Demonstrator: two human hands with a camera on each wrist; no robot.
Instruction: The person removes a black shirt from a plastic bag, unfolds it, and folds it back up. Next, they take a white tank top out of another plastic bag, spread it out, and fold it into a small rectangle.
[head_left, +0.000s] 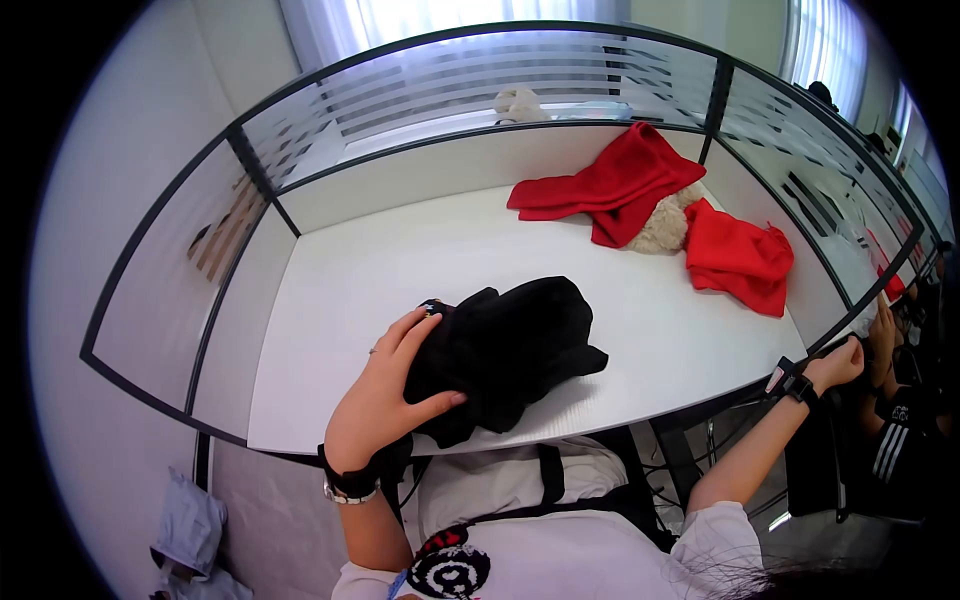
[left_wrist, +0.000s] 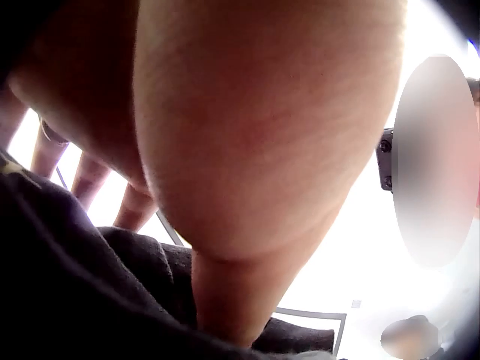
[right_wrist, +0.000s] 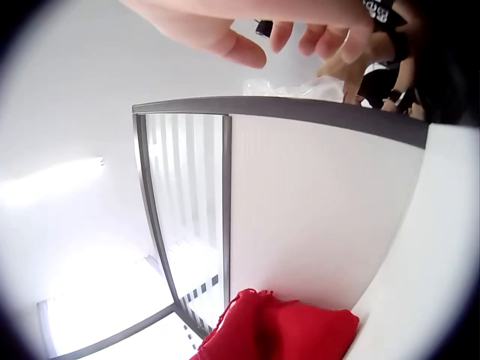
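A crumpled bundle of black cloth (head_left: pixel 510 345) lies near the front edge of the white table in the head view. My left hand (head_left: pixel 385 390) rests against its left side, fingers spread and fairly straight, with the thumb laid across its near side. A small colourful patch (head_left: pixel 432 306) shows by the fingertips. In the left wrist view, folds of the cloth hide the fingertips. My right hand (head_left: pixel 838 366) is raised off the table's right side, away from the cloth. Its fingers hang loosely curled in the right wrist view, holding nothing.
Red cloth (head_left: pixel 640 185) and a second red piece (head_left: pixel 740 258) lie at the back right, with beige fluffy material (head_left: pixel 662 225) between them. A dark-framed partition (head_left: pixel 240 160) surrounds the table (head_left: pixel 340 290). Beyond its right end are another person's hand (head_left: pixel 882 335) and clear plastic (right_wrist: pixel 300 90).
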